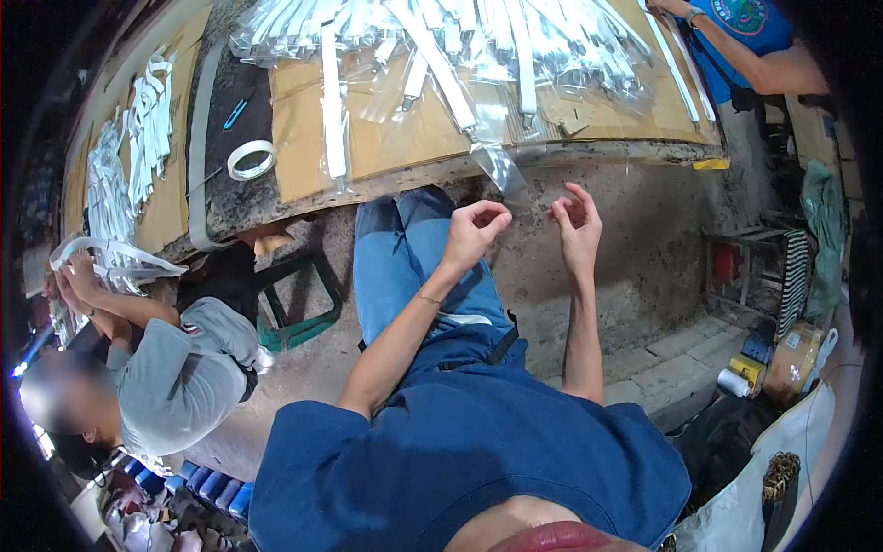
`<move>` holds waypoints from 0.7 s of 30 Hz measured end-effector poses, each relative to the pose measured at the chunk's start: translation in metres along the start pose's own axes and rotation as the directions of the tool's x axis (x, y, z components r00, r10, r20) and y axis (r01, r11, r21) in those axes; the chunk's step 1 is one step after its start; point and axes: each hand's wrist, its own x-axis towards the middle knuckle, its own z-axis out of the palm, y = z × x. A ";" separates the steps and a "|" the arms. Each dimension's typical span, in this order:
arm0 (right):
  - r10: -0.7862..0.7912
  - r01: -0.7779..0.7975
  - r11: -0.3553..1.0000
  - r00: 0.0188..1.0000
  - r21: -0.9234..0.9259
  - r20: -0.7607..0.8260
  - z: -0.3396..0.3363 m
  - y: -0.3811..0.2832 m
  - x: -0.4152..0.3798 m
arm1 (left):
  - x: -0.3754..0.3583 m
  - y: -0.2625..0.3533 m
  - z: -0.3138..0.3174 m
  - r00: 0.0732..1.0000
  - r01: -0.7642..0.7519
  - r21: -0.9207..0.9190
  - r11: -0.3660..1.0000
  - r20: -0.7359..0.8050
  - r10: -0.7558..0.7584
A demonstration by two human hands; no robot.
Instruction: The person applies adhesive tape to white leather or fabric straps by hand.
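Note:
My left hand (pixel 474 235) is over my lap in front of the table edge, thumb and index finger pressed together. Its fingertips are right by the lower end of a clear plastic sleeve (pixel 501 170), but I cannot tell whether they grip it. That sleeve hangs over the edge, and a white strap (pixel 441 78) runs up from it onto the table. To the right, my right hand (pixel 578 230) is raised with curled fingers and a gap between thumb and index finger. Nothing shows in it. Another bagged white strap (pixel 332 110) lies further left.
Many bagged straps (pixel 570 46) cover the cardboard-topped table (pixel 395 138). A tape roll (pixel 251 160) and a blue cutter (pixel 236 114) lie left. One person (pixel 184 368) handles white straps at left; another person's arm (pixel 745 60) is at upper right. A green stool (pixel 313 327) stands beside my legs.

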 end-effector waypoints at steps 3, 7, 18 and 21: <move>0.030 -0.018 0.978 0.998 0.209 -0.056 0.007 -0.017 0.005 | -0.005 0.016 0.015 0.983 -0.148 0.130 0.980 -0.093 0.161; 0.011 0.027 0.930 0.995 0.365 -0.101 0.011 -0.023 0.016 | -0.001 0.057 0.015 0.820 -0.404 0.597 0.693 -0.100 0.564; 0.034 0.025 0.882 0.993 0.471 -0.116 0.017 -0.029 0.036 | 0.111 0.078 -0.043 0.964 -0.259 -0.050 0.964 -0.067 0.256; 0.025 0.028 0.885 0.994 0.464 -0.107 0.023 -0.032 0.044 | 0.139 0.075 -0.063 0.955 -0.221 0.191 0.956 -0.154 0.252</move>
